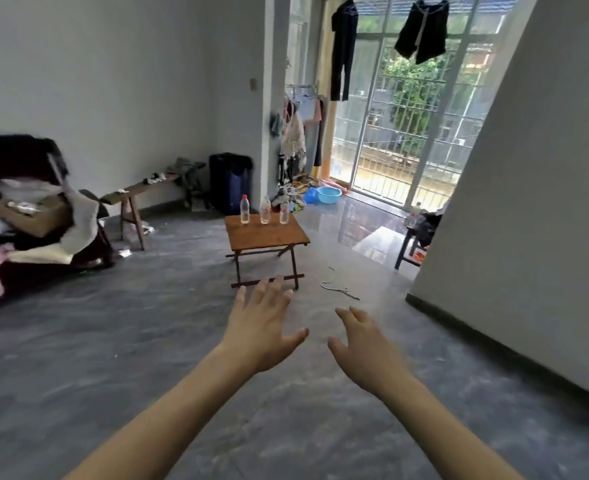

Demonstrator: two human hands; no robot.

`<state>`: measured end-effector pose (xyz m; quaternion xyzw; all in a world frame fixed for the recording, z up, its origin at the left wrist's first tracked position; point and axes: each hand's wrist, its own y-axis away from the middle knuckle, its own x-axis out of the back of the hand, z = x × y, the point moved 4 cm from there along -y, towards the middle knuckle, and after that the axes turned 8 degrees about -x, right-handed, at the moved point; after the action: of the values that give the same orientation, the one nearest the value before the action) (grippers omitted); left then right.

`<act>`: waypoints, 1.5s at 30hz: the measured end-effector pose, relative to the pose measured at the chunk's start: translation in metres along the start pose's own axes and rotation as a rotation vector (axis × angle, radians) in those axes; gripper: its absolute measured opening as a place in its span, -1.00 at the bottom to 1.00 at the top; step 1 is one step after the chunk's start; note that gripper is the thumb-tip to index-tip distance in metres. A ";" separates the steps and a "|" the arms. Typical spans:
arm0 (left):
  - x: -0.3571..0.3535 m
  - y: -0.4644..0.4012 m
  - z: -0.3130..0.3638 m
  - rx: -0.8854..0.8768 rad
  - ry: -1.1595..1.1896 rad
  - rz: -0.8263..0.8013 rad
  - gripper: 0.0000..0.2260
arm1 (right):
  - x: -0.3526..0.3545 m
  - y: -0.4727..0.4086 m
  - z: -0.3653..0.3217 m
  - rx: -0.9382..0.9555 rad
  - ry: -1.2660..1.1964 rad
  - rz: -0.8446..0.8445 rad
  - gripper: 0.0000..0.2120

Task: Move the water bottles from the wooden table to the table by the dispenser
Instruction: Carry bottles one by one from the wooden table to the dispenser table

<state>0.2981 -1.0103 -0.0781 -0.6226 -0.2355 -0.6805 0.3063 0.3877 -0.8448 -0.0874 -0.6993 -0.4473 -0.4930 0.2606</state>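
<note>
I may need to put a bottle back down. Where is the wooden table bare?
The table is bare across its near half, in front of the bottles. Its far edge is crowded: three bottles stand in a row with narrow gaps.

You see three clear plastic water bottles standing upright in a row along the far edge of the small wooden table (269, 235). The left bottle (244, 209) wears a red cap; the middle bottle (265, 211) and right bottle (284, 212) have caps too blurred to tell. Each carries a pale label with red marks. They stand near one another, apart.
</note>
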 end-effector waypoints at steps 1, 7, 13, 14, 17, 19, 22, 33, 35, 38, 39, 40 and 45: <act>0.001 0.004 -0.004 0.035 -0.001 -0.001 -0.28 | -0.001 -0.004 -0.003 0.019 0.000 -0.008 -0.38; 0.004 0.027 -0.013 0.187 -0.010 -0.011 -0.28 | -0.001 -0.020 -0.020 0.153 -0.024 -0.046 -0.38; 0.011 0.035 -0.023 0.274 -0.012 -0.019 -0.29 | -0.005 -0.036 -0.040 0.240 0.000 -0.044 -0.38; 0.013 0.035 -0.026 0.285 -0.014 -0.022 -0.29 | -0.005 -0.040 -0.045 0.254 -0.004 -0.042 -0.39; 0.016 0.027 -0.038 0.306 -0.019 -0.019 -0.29 | -0.007 -0.054 -0.060 0.282 -0.012 -0.046 -0.40; 0.017 0.018 -0.047 0.319 -0.016 -0.014 -0.29 | -0.008 -0.065 -0.069 0.296 -0.008 -0.042 -0.39; 0.019 -0.001 -0.062 0.326 -0.014 -0.007 -0.29 | -0.009 -0.087 -0.081 0.317 -0.014 -0.039 -0.41; 0.033 -0.107 -0.151 0.299 0.014 0.044 -0.29 | -0.008 -0.206 -0.141 0.309 -0.011 -0.003 -0.45; 0.034 -0.128 -0.167 0.283 0.014 0.042 -0.29 | -0.008 -0.228 -0.147 0.290 -0.011 0.007 -0.47; 0.031 -0.156 -0.186 0.259 0.001 0.030 -0.29 | -0.010 -0.256 -0.153 0.259 -0.008 0.021 -0.46; 0.030 -0.165 -0.192 0.251 0.001 0.027 -0.29 | -0.011 -0.264 -0.154 0.253 -0.006 0.019 -0.45; 0.029 -0.174 -0.197 0.245 0.000 0.024 -0.29 | -0.012 -0.272 -0.155 0.247 0.000 0.015 -0.44; 0.023 -0.214 -0.220 0.242 -0.006 0.007 -0.29 | -0.013 -0.315 -0.161 0.239 0.015 0.016 -0.42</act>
<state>-0.0091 -1.0178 -0.0671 -0.5839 -0.3147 -0.6440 0.3811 0.0344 -0.8331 -0.0626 -0.6628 -0.4955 -0.4395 0.3494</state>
